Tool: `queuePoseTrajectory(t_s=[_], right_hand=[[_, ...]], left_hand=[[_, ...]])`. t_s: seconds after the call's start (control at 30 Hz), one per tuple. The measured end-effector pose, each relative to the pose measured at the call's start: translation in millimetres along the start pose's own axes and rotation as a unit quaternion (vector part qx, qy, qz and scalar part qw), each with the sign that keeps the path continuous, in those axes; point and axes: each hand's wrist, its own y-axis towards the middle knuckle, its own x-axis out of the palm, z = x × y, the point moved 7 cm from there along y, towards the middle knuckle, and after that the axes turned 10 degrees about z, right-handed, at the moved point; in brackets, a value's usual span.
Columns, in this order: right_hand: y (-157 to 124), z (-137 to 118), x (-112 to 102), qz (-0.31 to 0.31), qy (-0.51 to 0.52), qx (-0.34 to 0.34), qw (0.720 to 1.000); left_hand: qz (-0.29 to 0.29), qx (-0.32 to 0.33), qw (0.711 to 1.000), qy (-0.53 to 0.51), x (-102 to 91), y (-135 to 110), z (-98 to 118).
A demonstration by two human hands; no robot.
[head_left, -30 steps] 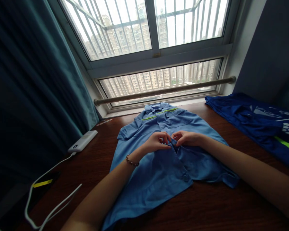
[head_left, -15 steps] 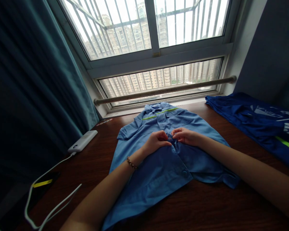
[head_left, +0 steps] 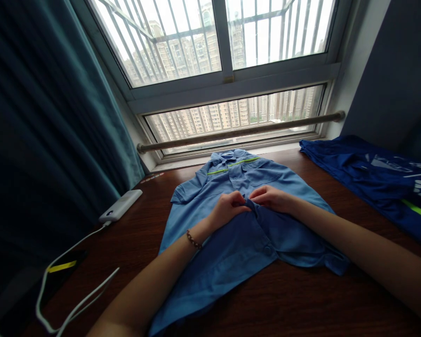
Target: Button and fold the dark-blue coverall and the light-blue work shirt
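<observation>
A light blue work shirt [head_left: 214, 271] with a yellow-green stripe across its chest lies front up, its collar toward the window. At the middle of its front placket, my left hand [head_left: 227, 208] pinches the edge of the cloth between thumb and fingers. My right hand [head_left: 270, 198] grips the placket just to the right, with the fingertips of both hands almost touching. The cloth is raised and folded between them. Whatever button or buttonhole is at the fingertips is hidden. Lower on the placket, a button [head_left: 268, 250] shows near the hem.
The shirt rests on a dark brown wooden table [head_left: 301, 299]. Darker blue clothing [head_left: 368, 173] lies at the right. On the left are a white power bank [head_left: 121, 206] with a white cable [head_left: 72, 250] and a blue curtain [head_left: 87, 93]. A metal rail [head_left: 242, 133] crosses the window.
Both hands stay at the same spot on the placket. The gap in the cloth between the fingertips has closed into a fold, and the shirt's lower front edge has shifted slightly left and up.
</observation>
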Motion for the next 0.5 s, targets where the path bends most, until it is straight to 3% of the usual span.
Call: queuePoseTrajectory(t_s=[0.27, 0.37, 0.5], right_hand=[[-1, -7, 12, 0.034, -0.111, -0.066, 0.991], [4, -4, 14, 0.028, -0.145, -0.087, 0.985], [10, 0, 13, 0.022, -0.170, -0.083, 0.982]], left_hand=[[-0.018, 0.061, 0.993, 0.097, 4.7, -8, -1], [-0.019, 0.153, 0.975, 0.158, 6.4, -13, 3], [0.014, 0.294, 0.922, 0.253, 5.7, -21, 15]])
